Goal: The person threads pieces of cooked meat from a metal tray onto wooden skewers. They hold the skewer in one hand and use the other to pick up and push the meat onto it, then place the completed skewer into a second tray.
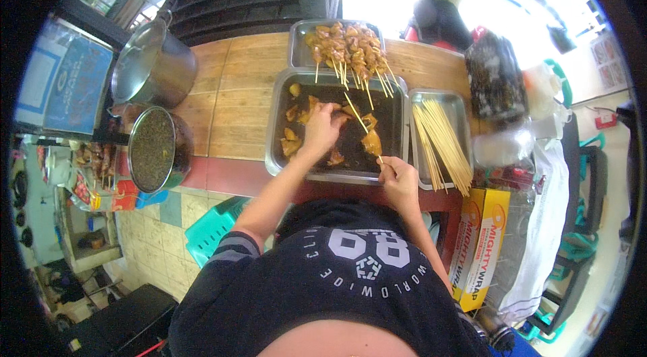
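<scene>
My right hand pinches the lower end of a bamboo skewer bearing brown-coated meat pieces. It is held over the right side of a deep metal tray. Inside that tray my left hand reaches down, fingers curled at a piece of meat; whether it grips the piece cannot be told. Loose meat pieces lie in dark liquid around it. Behind, a second metal tray bears a heap of loaded skewers. Bare bamboo skewers fill a narrower metal tray at the right.
A large metal pot and a round container of dark granular contents stand left on the wooden table. A black plastic bag is at the right, with yellow wrap boxes below. A green plastic stool is beside me.
</scene>
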Available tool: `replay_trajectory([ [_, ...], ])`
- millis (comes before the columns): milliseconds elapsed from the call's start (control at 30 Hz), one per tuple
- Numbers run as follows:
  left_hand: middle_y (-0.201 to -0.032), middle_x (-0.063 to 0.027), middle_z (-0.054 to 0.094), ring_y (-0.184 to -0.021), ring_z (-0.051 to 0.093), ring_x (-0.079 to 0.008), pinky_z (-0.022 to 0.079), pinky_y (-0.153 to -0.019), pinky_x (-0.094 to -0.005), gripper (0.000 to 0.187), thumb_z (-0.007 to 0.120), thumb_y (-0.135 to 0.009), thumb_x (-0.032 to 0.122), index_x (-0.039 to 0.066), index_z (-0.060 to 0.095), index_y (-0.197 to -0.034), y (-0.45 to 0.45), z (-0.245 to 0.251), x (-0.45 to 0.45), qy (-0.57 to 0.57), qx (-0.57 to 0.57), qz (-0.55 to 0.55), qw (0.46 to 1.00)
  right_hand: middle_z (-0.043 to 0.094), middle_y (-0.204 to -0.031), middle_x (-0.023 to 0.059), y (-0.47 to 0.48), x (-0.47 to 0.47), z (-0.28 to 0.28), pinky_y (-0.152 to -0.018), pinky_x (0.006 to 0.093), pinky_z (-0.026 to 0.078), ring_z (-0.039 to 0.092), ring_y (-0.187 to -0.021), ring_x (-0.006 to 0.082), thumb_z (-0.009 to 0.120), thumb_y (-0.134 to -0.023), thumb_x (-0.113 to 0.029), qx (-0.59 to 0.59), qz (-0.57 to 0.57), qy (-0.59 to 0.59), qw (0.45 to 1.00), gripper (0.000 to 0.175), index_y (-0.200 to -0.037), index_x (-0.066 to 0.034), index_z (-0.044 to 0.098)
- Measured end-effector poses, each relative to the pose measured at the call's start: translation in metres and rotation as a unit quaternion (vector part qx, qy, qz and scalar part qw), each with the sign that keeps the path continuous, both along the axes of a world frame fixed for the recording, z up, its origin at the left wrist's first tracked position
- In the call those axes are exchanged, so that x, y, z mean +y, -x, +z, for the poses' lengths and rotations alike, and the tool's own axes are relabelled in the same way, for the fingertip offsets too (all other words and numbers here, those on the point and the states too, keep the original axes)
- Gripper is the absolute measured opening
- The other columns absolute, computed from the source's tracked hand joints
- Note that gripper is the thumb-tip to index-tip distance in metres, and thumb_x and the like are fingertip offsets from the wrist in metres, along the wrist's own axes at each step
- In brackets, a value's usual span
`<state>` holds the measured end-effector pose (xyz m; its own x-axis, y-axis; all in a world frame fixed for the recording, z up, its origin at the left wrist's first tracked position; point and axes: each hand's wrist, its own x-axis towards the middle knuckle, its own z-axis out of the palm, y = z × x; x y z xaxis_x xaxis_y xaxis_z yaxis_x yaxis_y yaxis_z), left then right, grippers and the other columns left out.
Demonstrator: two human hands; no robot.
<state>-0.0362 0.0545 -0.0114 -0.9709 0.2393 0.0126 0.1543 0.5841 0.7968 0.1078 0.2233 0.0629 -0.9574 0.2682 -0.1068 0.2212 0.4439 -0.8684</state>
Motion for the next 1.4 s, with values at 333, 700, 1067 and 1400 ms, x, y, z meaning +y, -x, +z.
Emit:
replay_trajectory([
  [333, -0.095, -0.0194, 0.06, -0.091, 0.06, -0.0378, 0.051, -0.079, -0.0465, 0.018, 0.061, -0.077, 0.009, 0.002, 0.062, -0.093, 0.003, -0.012, -0.006, 0.18, 0.07, -0.07, 0.979, 0.064, -0.065, 0.0154, -0.008, 0.008, -0.013, -0.057, 0.035, 0.049, 0.064, -0.058, 0.026, 0.057, -0.086, -0.007, 0.006, 0.009, -0.039, 0.999, 0.015, -0.094, -0.001, 0.069],
  [700, -0.095, -0.0091, 0.067, -0.081, 0.063, -0.0203, 0.05, -0.073, -0.0309, 0.017, 0.062, -0.087, 0.007, 0.004, 0.059, -0.104, 0.016, -0.008, -0.024, -0.155, -0.081, -0.04, 0.984, 0.064, -0.067, 0.0172, -0.023, 0.024, -0.011, -0.058, 0.0373, 0.049, 0.065, -0.061, 0.0293, 0.061, -0.086, -0.007, 0.034, 0.053, -0.077, 0.995, 0.013, -0.093, -0.001, 0.068],
  [1067, -0.103, -0.0081, 0.065, -0.09, 0.062, -0.0139, 0.051, -0.08, -0.0253, 0.018, 0.054, -0.095, 0.006, 0.0, 0.056, -0.112, 0.015, 0.018, -0.033, -0.495, -0.319, -0.021, 0.808, 0.063, -0.066, 0.0141, -0.022, 0.02, 0.012, -0.056, 0.034, 0.049, 0.064, -0.058, 0.0246, 0.058, -0.086, -0.004, -0.022, 0.058, -0.016, 0.998, 0.014, -0.095, -0.002, 0.068],
  [1400, -0.105, -0.0123, 0.065, -0.096, 0.063, -0.0181, 0.054, -0.081, -0.0266, 0.012, 0.054, -0.095, 0.008, 0.005, 0.059, -0.106, 0.025, 0.011, -0.031, -0.57, -0.35, 0.027, 0.743, 0.062, -0.065, 0.012, -0.02, 0.016, 0.024, -0.056, 0.03, 0.047, 0.06, -0.058, 0.017, 0.057, -0.086, -0.002, -0.021, 0.066, -0.021, 0.997, 0.014, -0.095, 0.0014, 0.068],
])
